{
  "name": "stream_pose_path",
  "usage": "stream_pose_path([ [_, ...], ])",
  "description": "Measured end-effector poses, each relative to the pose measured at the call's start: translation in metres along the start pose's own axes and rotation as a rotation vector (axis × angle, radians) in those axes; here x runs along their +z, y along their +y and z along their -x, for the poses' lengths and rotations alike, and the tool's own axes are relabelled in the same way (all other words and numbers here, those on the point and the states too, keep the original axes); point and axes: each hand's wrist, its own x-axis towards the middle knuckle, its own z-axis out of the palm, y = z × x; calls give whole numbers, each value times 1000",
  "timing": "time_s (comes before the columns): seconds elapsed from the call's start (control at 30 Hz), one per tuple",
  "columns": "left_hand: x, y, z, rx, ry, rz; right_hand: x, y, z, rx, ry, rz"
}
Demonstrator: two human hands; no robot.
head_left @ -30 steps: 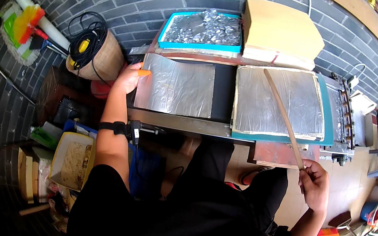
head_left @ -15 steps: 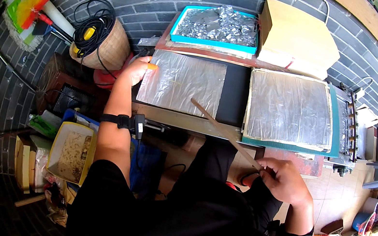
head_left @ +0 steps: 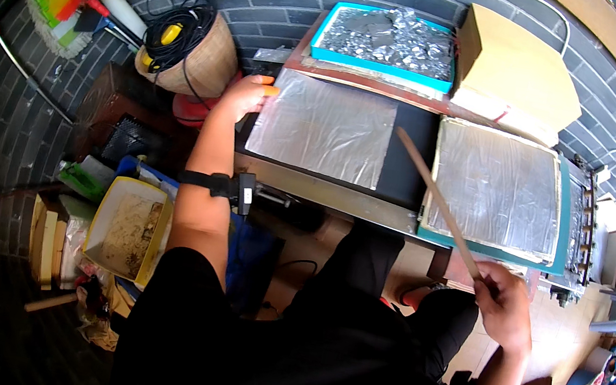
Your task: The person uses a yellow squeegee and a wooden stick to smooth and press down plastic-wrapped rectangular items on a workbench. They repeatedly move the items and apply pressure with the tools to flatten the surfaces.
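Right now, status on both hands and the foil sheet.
Left hand at upper left corner of foil sheet. Right hand gripping thin brown stick, tip near sheet's right edge. Sheet spread on black surface, nothing seen lying on it.

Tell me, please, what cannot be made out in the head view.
In the head view:
Near end of the wooden stick: hidden by the right hand.
Whether the left hand pinches the foil sheet beside it: too small to tell.
Bottom of the blue tray: covered by foil scraps.
Inside of the woven basket: blocked by coiled black cable.
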Motion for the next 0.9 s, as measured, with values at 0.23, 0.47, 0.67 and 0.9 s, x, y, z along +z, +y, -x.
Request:
stream_pose_path([
  [0.23, 2, -18, 36, -12, -269, 349, -34, 34, 52, 93, 206, -250],
  [0.47, 27, -26, 54, -64, -420, 191, -74, 72, 78, 2, 549, -471],
  [0.67, 77, -34, 82, 452, 132, -54, -109, 129, 108, 63, 915, -591],
  [0.9, 156, -49, 114, 816, 413, -511, -135, 249, 148, 205, 1227, -833],
])
